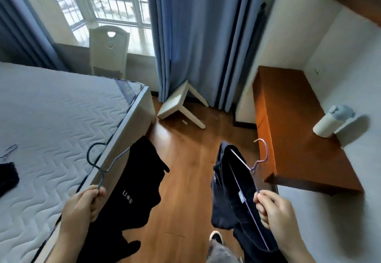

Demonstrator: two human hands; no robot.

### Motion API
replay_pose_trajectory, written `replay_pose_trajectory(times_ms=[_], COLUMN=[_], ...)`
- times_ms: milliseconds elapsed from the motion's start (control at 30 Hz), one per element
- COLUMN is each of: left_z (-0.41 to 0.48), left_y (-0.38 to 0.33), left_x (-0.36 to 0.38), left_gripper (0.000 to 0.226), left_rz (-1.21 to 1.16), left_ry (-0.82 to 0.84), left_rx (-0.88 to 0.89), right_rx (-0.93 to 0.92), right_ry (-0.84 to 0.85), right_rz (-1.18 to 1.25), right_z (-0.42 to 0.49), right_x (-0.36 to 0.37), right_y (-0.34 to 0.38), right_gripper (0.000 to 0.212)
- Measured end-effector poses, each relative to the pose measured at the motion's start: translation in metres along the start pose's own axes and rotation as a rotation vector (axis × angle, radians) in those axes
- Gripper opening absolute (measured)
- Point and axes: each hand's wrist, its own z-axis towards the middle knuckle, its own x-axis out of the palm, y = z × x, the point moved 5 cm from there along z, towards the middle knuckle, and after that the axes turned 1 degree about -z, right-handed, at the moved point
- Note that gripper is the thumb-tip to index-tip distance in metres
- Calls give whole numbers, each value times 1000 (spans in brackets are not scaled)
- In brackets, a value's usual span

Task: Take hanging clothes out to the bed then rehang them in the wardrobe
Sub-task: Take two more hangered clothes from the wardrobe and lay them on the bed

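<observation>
My left hand (pixel 82 209) grips a blue wire hanger (pixel 103 160) with a black garment (pixel 136 192) bearing small white lettering; it hangs over the corner of the bed (pixel 51 114). My right hand (pixel 274 213) pinches a purple wire hanger (pixel 258 159) that carries a dark navy garment (pixel 228 192) above the wooden floor. On the white quilted mattress at the far left lie another dark piece of clothing (pixel 7 176) and a thin wire hanger (pixel 9 151). No wardrobe is visible.
A brown wooden desk (pixel 294 131) stands along the right wall with a white bottle (pixel 329 121) on it. A white stool (pixel 179 105) lies tipped by the blue curtains (pixel 198 36). A white chair (pixel 108 50) stands at the window. My shoe (pixel 216 238) shows on the floor.
</observation>
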Motion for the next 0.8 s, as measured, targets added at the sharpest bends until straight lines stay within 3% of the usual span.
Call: replay_pose_trajectory(times_ms=[267,567,800], left_z=[10,74,157], left_y=[-44,-17,-61], left_x=[22,29,16], left_gripper=[29,31,29], left_rz=[-7,-99,-47], left_ry=[-449,-675,-809], left_rx=[10,-114,-133], right_rx=[-83,-98,-203], right_ry=[325,499,647], right_rz=[-56,-77,-62], right_z=[196,368,450], right_x=[53,192,305], right_y=[86,143,239], right_gripper=[32,20,23])
